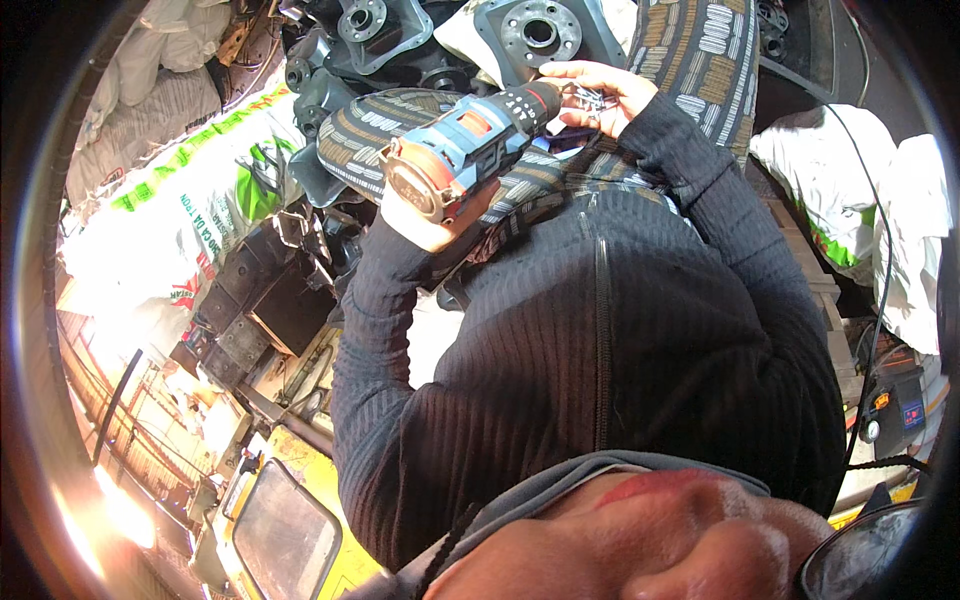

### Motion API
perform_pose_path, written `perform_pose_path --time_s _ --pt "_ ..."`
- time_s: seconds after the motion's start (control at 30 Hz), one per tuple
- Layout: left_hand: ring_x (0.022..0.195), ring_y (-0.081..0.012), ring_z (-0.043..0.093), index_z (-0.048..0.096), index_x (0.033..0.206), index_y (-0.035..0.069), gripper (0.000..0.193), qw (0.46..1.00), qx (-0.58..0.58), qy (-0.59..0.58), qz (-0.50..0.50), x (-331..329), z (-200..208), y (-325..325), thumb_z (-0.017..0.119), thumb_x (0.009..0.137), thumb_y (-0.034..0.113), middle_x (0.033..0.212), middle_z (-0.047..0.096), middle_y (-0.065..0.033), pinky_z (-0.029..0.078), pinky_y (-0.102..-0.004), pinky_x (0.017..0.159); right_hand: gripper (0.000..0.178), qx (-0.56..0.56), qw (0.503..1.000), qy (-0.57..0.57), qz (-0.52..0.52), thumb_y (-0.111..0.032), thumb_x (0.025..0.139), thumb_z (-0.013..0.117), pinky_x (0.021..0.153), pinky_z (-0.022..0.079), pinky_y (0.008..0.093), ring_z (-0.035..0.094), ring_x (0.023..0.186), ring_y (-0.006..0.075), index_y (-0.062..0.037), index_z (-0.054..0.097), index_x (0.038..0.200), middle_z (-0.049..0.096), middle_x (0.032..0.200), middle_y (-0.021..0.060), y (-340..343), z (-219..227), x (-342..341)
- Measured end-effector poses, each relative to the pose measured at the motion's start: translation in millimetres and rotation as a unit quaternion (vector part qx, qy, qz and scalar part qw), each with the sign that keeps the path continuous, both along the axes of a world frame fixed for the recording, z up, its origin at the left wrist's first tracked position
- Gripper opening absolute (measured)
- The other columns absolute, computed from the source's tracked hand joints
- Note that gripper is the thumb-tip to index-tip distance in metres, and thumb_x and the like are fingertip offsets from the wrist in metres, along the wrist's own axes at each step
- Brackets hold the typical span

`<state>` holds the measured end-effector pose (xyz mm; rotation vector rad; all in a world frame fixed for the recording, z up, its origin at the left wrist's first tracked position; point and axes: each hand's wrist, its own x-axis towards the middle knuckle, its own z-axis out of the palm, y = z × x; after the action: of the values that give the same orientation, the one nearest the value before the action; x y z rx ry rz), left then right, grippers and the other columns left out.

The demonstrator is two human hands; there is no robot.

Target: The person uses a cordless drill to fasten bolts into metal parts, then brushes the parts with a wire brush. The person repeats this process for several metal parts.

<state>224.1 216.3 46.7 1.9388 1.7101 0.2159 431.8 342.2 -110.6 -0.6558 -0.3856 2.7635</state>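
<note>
Big blue drill (470, 140) sat in left hand (428, 228), fingers wrapped below; looked heavy, hard, best gripped there. Right hand (632, 95), half open by drill's nose, cupped small shiny screws (592, 100); looked light, stiff, easily spilled.

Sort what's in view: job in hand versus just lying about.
Job: blue drill in left hand; small metal pieces in right hand; probably the grey flanged part nearby.

Seemingly lying about: white-and-green sack, left; white bag, right.
</note>
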Motion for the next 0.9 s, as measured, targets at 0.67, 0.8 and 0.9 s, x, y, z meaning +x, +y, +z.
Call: perform_pose_path --time_s 0.67,0.8,0.9 --pt "0.087 -0.0265 0.063 0.063 0.1 0.008 0.031 0.994 0.041 0.041 -0.091 -6 13 28 0.069 0.07 0.013 0.094 0.065 -0.0088 0.049 -0.037 0.076 0.03 0.024 0.998 -0.055 0.021 -0.019 0.089 0.056 0.07 0.054 0.0206 0.059 0.077 0.0073 -0.0027 0.057 0.114 0.061 0.098 0.0071 7 -28 -3" --pt "0.1 -0.0254 0.057 0.051 0.115 0.007 0.047 0.995 -0.069 0.012 -0.069 -7 19 32 0.067 0.072 0.017 0.108 0.059 -0.0105 0.044 -0.0372 0.089 0.031 0.02 0.998 -0.051 0.021 -0.02 0.089 0.057 0.07 0.055 0.0211 0.059 0.077 0.0077 -0.0025 0.057 0.114 0.061 0.098 0.0078 11 -25 -4" --pt "0.106 -0.0187 0.055 0.038 0.128 0.005 0.067 0.981 -0.173 -0.085 0.012 -8 20 35 0.07 0.071 0.018 0.118 0.055 -0.0104 0.043 -0.0307 0.093 0.032 0.011 0.998 -0.06 0.01 -0.021 0.088 0.059 0.068 0.055 0.0213 0.06 0.076 0.0086 -0.0028 0.057 0.113 0.061 0.096 0.0074 11 -25 -6"
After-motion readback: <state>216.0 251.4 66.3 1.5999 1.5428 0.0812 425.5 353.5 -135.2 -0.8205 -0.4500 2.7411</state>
